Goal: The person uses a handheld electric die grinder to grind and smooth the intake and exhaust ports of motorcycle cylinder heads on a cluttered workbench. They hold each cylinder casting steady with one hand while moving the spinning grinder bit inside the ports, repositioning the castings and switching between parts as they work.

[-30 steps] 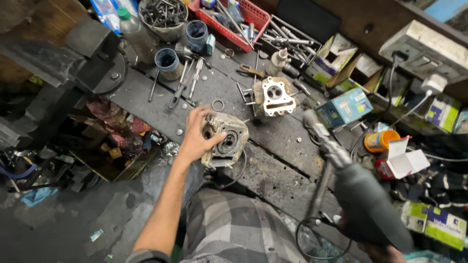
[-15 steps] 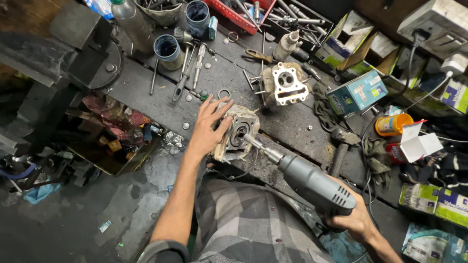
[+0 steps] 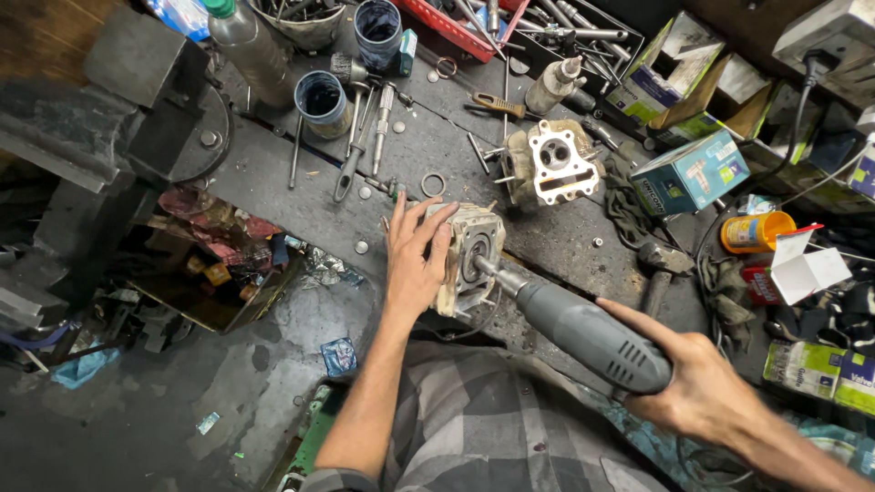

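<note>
My left hand [image 3: 415, 260] presses flat, fingers spread, against the left side of a dirty engine cylinder block [image 3: 472, 255] standing on its side at the front of the dark metal workbench [image 3: 273, 173]. My right hand [image 3: 697, 387] grips the rear of a grey electric power tool [image 3: 588, 333]. The tool's tip points up-left into the round bore of the block. A second engine part, a cylinder head with a pale gasket face [image 3: 556, 164], lies further back on the bench.
A black bench vise [image 3: 109, 118] stands at the left. Two dark tins [image 3: 321, 100], a bottle [image 3: 246, 50], a red tray of tools [image 3: 474, 23], loose spanners and washers crowd the back. Cardboard boxes [image 3: 688, 173] and an orange tub [image 3: 752, 232] sit at the right. The grimy floor lies below.
My right hand has swung the power tool from hanging at the right into the block's bore. The left hand has flattened against the block, which now stands more on its side.
</note>
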Demonstrator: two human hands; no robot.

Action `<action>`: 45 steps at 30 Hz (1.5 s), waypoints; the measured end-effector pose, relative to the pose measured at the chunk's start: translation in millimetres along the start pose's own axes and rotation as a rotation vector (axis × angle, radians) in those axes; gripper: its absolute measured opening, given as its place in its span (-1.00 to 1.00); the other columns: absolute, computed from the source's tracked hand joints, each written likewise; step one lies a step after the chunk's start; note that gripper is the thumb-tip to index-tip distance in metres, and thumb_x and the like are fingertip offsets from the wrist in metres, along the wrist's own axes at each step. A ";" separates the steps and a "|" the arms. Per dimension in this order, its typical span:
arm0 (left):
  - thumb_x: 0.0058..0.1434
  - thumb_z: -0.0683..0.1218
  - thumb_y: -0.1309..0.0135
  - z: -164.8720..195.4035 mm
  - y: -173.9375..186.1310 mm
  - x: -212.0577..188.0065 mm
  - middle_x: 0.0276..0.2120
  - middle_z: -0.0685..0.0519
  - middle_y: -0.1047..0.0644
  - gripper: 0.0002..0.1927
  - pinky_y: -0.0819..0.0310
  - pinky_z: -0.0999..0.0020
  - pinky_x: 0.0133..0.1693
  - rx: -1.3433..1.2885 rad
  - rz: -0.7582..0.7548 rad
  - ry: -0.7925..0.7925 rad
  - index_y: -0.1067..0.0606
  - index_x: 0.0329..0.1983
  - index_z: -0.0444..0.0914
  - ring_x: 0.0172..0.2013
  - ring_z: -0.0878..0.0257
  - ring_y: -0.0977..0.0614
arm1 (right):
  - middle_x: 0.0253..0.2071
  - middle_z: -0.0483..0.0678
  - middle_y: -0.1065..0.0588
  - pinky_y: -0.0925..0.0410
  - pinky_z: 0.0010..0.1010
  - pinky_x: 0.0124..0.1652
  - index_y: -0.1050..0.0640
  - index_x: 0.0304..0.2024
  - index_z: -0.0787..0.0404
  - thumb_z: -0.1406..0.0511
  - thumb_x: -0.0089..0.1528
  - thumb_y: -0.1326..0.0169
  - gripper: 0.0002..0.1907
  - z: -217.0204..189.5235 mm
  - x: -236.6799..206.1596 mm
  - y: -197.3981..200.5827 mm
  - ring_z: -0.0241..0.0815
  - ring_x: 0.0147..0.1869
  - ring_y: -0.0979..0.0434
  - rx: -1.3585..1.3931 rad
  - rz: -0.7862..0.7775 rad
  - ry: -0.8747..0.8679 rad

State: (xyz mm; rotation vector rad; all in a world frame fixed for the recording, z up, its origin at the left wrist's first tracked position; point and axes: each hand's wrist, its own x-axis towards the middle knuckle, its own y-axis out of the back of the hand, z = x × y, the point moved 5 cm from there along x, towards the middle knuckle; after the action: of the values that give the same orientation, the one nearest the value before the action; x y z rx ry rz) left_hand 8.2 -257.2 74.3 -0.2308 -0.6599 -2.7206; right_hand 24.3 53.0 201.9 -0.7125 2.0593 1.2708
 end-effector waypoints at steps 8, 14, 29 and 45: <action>0.43 -0.02 0.04 -2.9 -0.6 7.4 0.21 -0.01 -0.49 -0.69 -0.01 -0.09 0.43 0.012 0.061 0.023 -0.57 0.16 -0.10 0.45 -0.22 -0.19 | -0.37 0.05 -0.70 -0.57 -0.28 -0.21 -0.30 0.49 -0.28 0.23 -0.22 -0.36 0.17 -77.9 22.2 58.4 -0.11 -0.37 -0.69 -0.449 -0.074 0.114; 0.45 -0.01 0.02 0.2 -0.2 7.6 0.20 -0.01 -0.50 -0.72 0.06 -0.21 0.43 0.044 0.095 0.027 -0.58 0.14 -0.09 0.43 -0.18 -0.25 | -0.28 0.04 -0.63 -0.52 -0.25 -0.19 -0.29 0.46 -0.18 0.25 -0.13 -0.35 0.08 -151.2 57.7 95.2 -0.12 -0.35 -0.66 -0.674 -0.256 0.057; 0.41 -0.01 -0.04 5.6 -1.2 2.3 0.11 0.02 -0.54 -0.75 -0.09 -0.04 0.37 0.083 0.150 0.016 -0.60 0.09 -0.07 0.31 -0.08 -0.37 | -0.23 0.08 -0.65 -0.53 -0.12 -0.08 -0.58 0.18 -0.16 0.26 -0.15 -0.15 -0.23 -268.4 22.1 65.7 0.03 -0.15 -0.68 -1.275 -0.244 0.347; 0.47 0.02 0.04 11.7 -9.6 -12.9 0.14 -0.02 -0.52 -0.74 -0.16 0.01 0.34 0.144 0.200 0.046 -0.56 0.10 -0.11 0.31 -0.11 -0.36 | -0.27 0.00 -0.63 -0.50 -0.22 -0.21 -0.36 0.41 -0.14 0.24 -0.07 -0.24 -0.06 -173.5 2.1 97.3 -0.12 -0.32 -0.69 -1.055 -0.211 0.176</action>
State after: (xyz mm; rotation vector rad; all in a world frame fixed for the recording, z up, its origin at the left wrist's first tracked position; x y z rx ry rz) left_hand 17.7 -240.1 77.6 -0.1874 -0.7714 -2.4688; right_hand -83.6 -66.8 318.5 -1.4745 1.2427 2.1983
